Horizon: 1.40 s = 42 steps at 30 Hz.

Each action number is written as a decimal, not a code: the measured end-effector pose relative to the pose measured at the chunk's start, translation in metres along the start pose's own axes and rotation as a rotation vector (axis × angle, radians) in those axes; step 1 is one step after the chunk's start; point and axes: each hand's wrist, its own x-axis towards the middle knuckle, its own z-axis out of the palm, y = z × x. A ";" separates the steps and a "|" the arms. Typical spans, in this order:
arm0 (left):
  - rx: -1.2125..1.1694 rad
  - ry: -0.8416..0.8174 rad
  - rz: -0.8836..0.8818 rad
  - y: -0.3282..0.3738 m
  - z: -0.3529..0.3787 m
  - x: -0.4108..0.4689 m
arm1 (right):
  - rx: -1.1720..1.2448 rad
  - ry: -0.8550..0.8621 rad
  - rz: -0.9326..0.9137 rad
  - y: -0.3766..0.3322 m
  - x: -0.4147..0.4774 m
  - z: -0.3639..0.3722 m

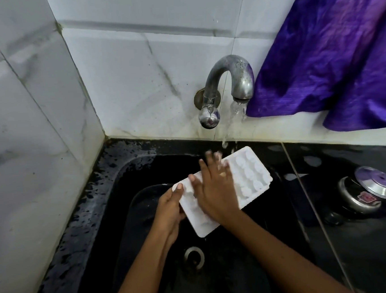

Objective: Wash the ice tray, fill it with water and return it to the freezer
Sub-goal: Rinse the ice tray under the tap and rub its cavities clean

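A white plastic ice tray (251, 176) with round cups is held over the black sink (124, 175), tilted, its far end under the running stream. My left hand (169, 209) grips the tray's near left end, thumb on top of the rim. My right hand (214, 186) lies flat across the middle of the tray, fingers spread and blurred, pressing on the cups. Water pours from the metal tap (230, 80) on the tiled wall and lands near the tray's far corner.
The sink drain (194, 257) lies below the tray. A steel pot with a lid (368, 189) sits on the black counter at right. A purple cloth (342, 51) hangs at the upper right, beside the spout. White tiled walls close the left and back.
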 end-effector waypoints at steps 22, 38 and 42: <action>-0.174 0.146 0.054 -0.001 -0.039 -0.025 | 0.628 -0.077 0.258 0.077 0.003 -0.056; -0.469 0.204 -0.114 0.011 -0.066 -0.043 | 1.689 -0.100 0.558 0.039 -0.029 -0.059; -0.597 0.183 -0.068 0.007 -0.072 -0.042 | 1.690 -0.104 0.613 0.040 -0.035 -0.052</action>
